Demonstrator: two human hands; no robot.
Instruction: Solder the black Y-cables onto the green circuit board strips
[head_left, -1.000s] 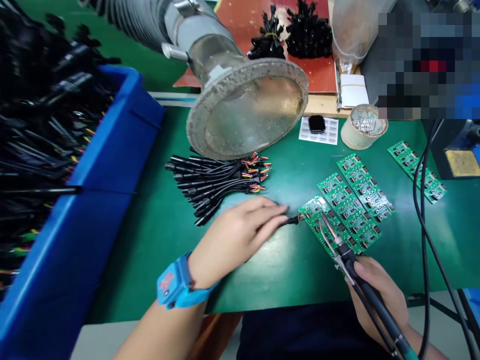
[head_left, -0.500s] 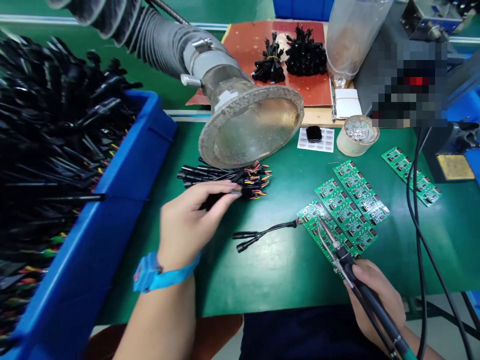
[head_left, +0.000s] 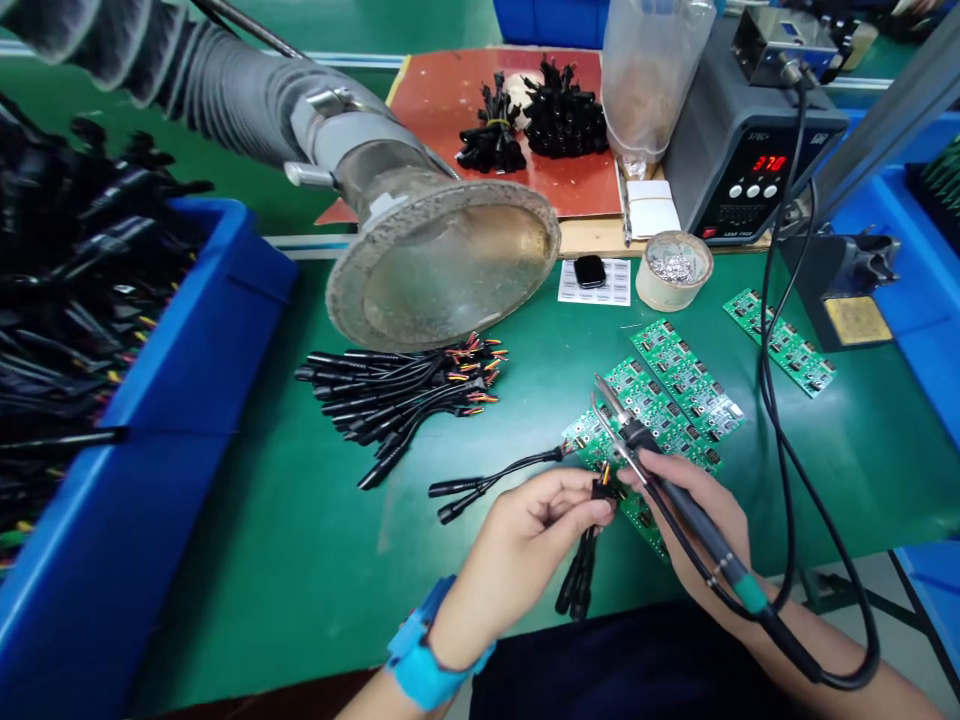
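Note:
Between its thumb and fingers, my left hand [head_left: 536,540] pinches a black cable [head_left: 580,580] near its coloured wire ends; its two connector ends hang down. My right hand [head_left: 701,510] is wrapped round a soldering iron [head_left: 679,510] with a thin metal tube alongside, tip pointing up and left. Its fingers come close to the wire ends. Under both hands lie green circuit boards [head_left: 646,395], partly hidden by the iron and fingers. Another black two-ended cable [head_left: 499,472] reaches the corner of the nearest board. Left of it lies a pile of black cables [head_left: 397,390].
A fume extractor hood [head_left: 450,270] hangs over the pile. A blue bin [head_left: 225,330] full of cables stands at left. Behind are a solder tub [head_left: 673,272], a black square object [head_left: 590,271] on a label sheet, a soldering station [head_left: 750,170] reading 370 and an iron stand [head_left: 847,290].
My left hand has moved right from the pile, carrying a cable to the boards. My right hand has shifted up and left with the iron, beside the left. The view has turned slightly right.

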